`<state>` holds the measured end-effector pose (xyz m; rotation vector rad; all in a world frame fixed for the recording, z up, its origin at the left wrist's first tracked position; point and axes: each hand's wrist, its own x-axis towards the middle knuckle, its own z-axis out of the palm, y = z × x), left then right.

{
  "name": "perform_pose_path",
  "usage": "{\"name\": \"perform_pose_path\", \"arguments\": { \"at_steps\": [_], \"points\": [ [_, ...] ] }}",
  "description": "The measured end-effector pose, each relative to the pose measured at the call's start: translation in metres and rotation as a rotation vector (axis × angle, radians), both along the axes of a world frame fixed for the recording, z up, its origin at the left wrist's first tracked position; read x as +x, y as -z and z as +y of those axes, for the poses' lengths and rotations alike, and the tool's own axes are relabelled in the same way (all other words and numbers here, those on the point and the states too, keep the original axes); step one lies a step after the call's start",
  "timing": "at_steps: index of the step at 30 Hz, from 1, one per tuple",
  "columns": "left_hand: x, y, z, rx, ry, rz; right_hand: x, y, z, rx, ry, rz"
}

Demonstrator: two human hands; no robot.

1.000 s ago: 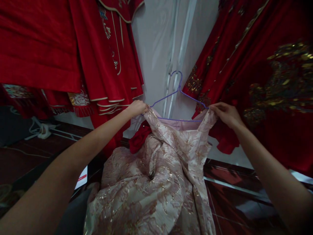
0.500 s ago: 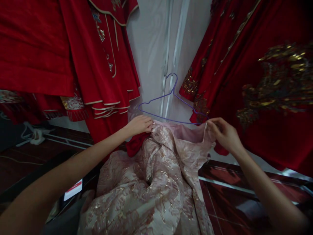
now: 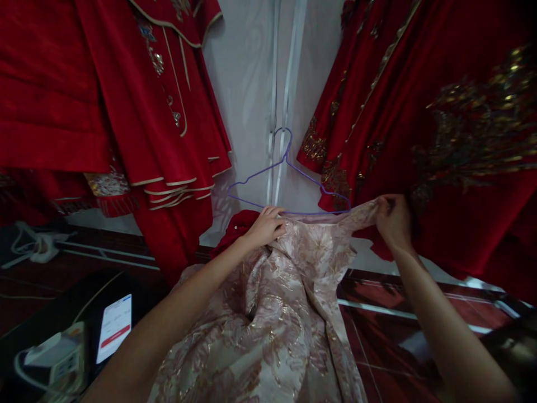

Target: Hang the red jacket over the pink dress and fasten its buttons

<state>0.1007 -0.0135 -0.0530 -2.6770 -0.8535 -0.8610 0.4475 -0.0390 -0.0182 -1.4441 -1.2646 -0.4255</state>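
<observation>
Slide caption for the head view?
Right hand holds a pale dress by its strap, left hand at the neckline, near a purple hanger.

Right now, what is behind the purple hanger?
Behind the purple hanger there is a pale grey panel with light vertical strips, and a red embroidered garment behind its right end. Lower down, the pink dress and left hand cover what is behind them.

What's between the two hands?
In the head view, the top of the dress is between the left hand and right hand, with part of the hanger.
</observation>
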Motion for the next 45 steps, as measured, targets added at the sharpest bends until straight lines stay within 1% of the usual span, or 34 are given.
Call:
{"name": "perform_pose_path", "arguments": {
  "at_steps": [4, 10, 13, 16, 18, 20, 23, 25, 27, 28, 30, 32, 34, 36, 39, 42, 45],
  "points": [
    [-0.007, -0.007, -0.001, -0.011, 0.024, 0.015, 0.003, -0.002, -0.005, -0.008, 0.027, -0.015],
    [-0.007, -0.008, 0.002, -0.043, 0.007, 0.037, -0.012, -0.01, -0.005, 0.045, -0.041, -0.027],
    [0.0, -0.01, -0.001, -0.07, 0.035, 0.027, -0.03, -0.023, -0.004, 0.084, -0.083, -0.094],
    [0.013, -0.01, -0.009, -0.076, 0.098, -0.033, -0.059, -0.041, 0.0, 0.099, -0.179, -0.213],
    [0.023, -0.009, -0.015, -0.073, 0.137, -0.085, -0.077, -0.051, 0.004, 0.099, -0.198, -0.234],
    [0.029, -0.008, -0.02, -0.089, 0.154, -0.131, -0.089, -0.054, 0.008, 0.074, -0.179, -0.213],
    [0.028, -0.012, -0.021, -0.149, 0.167, -0.173, -0.092, -0.051, 0.015, -0.027, -0.177, -0.169],
    [0.016, -0.019, -0.016, -0.192, 0.181, -0.177, -0.088, -0.048, 0.019, -0.067, -0.194, -0.155],
    [-0.006, -0.028, -0.005, -0.186, 0.141, -0.178, -0.081, -0.047, 0.023, -0.062, -0.228, -0.143],
    [-0.022, -0.033, 0.002, -0.148, 0.08, -0.181, -0.078, -0.047, 0.024, -0.058, -0.255, -0.133],
    [-0.059, -0.04, 0.018, -0.024, -0.128, -0.173, -0.073, -0.049, 0.027, -0.066, -0.32, -0.111],
    [-0.098, -0.042, 0.033, 0.035, -0.328, -0.107, -0.071, -0.052, 0.03, -0.081, -0.36, -0.095],
    [-0.132, -0.039, 0.042, 0.043, -0.439, -0.004, -0.069, -0.053, 0.032, -0.079, -0.362, -0.089],
    [-0.153, -0.032, 0.044, 0.05, -0.495, 0.084, -0.068, -0.052, 0.034, -0.07, -0.363, -0.082],
    [-0.164, -0.022, 0.04, 0.049, -0.54, 0.135, -0.067, -0.051, 0.036, -0.067, -0.377, -0.071],
    [-0.161, -0.017, 0.036, 0.049, -0.57, 0.109, -0.067, -0.052, 0.035, -0.067, -0.38, -0.069],
    [-0.159, -0.016, 0.036, 0.059, -0.572, 0.082, -0.069, -0.053, 0.032, -0.063, -0.366, -0.07]
  ]
}}
